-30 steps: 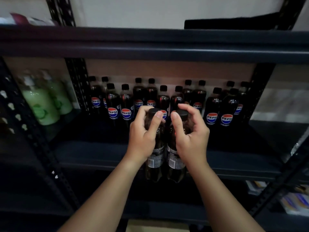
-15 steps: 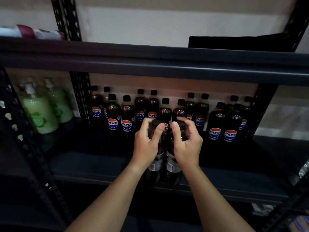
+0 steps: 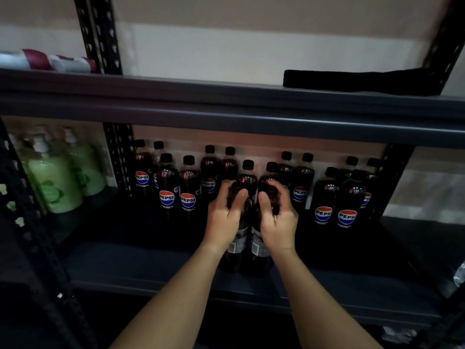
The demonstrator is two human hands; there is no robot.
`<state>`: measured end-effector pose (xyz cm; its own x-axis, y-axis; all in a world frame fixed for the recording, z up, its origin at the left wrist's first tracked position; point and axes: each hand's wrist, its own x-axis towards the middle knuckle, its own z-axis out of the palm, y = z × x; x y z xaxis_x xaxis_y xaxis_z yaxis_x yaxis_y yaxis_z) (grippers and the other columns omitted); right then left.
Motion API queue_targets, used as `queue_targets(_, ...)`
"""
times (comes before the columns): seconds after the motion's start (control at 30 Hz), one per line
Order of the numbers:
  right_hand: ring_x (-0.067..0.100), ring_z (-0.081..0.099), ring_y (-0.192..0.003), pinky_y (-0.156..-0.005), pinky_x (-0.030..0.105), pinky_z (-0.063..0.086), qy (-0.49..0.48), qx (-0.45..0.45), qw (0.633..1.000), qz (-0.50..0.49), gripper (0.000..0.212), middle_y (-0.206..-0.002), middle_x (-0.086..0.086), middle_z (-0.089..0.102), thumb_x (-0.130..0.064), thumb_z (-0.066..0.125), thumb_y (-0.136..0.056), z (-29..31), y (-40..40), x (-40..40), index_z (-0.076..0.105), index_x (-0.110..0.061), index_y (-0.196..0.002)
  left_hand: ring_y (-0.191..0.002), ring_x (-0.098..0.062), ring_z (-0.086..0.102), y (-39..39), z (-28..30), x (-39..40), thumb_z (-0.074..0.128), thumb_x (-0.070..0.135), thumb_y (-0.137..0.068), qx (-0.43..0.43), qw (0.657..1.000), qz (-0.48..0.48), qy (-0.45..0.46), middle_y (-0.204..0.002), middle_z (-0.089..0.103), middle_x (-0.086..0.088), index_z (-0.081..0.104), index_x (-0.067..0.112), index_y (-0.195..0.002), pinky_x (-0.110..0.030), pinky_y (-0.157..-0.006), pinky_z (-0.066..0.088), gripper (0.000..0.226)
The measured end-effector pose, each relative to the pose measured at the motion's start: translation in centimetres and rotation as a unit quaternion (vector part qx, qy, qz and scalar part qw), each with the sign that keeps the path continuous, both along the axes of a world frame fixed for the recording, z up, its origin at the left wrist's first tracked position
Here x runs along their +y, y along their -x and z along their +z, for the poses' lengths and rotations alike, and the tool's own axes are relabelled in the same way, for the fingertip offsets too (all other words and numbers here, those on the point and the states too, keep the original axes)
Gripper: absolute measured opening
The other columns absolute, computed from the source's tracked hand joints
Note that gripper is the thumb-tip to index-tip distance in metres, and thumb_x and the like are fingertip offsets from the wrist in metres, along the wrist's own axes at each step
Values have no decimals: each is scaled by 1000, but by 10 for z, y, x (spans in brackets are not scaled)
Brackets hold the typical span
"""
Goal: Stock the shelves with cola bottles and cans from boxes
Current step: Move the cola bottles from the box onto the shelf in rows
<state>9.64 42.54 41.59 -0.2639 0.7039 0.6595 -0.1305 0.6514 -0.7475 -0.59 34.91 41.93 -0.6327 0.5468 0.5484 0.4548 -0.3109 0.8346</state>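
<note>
Two cola bottles (image 3: 237, 244), one gripped near the cap by each hand, left hand (image 3: 224, 217) and right hand (image 3: 278, 220); we keep them upright, side by side, to join the shelf (image 3: 151, 268) rows.

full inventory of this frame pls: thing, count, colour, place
held cola bottles: 2, dark with black caps, side by side at the middle shelf's front, labels facing away
stocked cola bottles: about 16, dark with red-white-blue labels, in pairs along the back of the shelf
soap bottles: at least 2, pale green with pumps, left bay
shelf: dark metal, black perforated posts
folded cloth: 1, black, top shelf right
striped item: red and white, top shelf left, cut off by the frame
left hand: grips the left held bottle's neck
right hand: grips the right one
</note>
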Motion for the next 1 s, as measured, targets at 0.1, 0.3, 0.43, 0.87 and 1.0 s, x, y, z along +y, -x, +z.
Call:
queue_targets(0.1, 0, 62, -109, -90, 7, 44, 11, -7, 1000, 7, 45, -120, -5, 67, -43, 56, -97, 0, 0, 1, 56, -23, -137, -91, 1, 67, 0, 1, 1, 55, 55, -93, -1, 1000, -4, -1, -98, 70, 20, 56, 51, -109, -10, -78, 48, 17)
queue_targets(0.3, 5, 53, -132, -109, 24, 45, 66, -5, 997, 40, 60, -140, -7, 59, -47, 66, -90, -5, -6, -5, 44, -41, -146, -94, 6, 66, -4, 4, 0, 56, 53, -93, -20, 1000, -10, 4, -97, 71, 20, 54, 51, -112, -9, -80, 48, 20)
queue_targets(0.43, -2, 53, -129, -105, 16, 45, 90, -28, 995, 46, 83, -142, -11, 56, -40, 79, -85, -12, -16, -8, 32, -43, -153, -111, 5, 63, -5, -5, -9, 62, 44, -95, -54, 997, -56, 18, -121, 66, 13, 45, 39, -136, -10, -90, 47, 45)
queue_targets(0.87, -3, 47, -123, -105, 21, 42, 102, -145, 984, -2, 88, -134, -13, 46, -45, 89, -71, -95, -39, -13, 40, -37, -143, -128, 6, 51, 1, -97, -39, 85, 40, -82, -33, 992, 2, 124, -136, 56, 22, 44, 55, -131, -17, -102, 41, 66)
queue_targets(1.0, -4, 57, -116, -98, 19, 50, 115, -139, 984, -2, 80, -128, -13, 59, -42, 90, -72, -99, -39, -11, 45, -35, -137, -121, 5, 58, 5, -103, -39, 82, 39, -84, -49, 990, 4, 134, -127, 65, 21, 52, 41, -136, -25, -103, 48, 59)
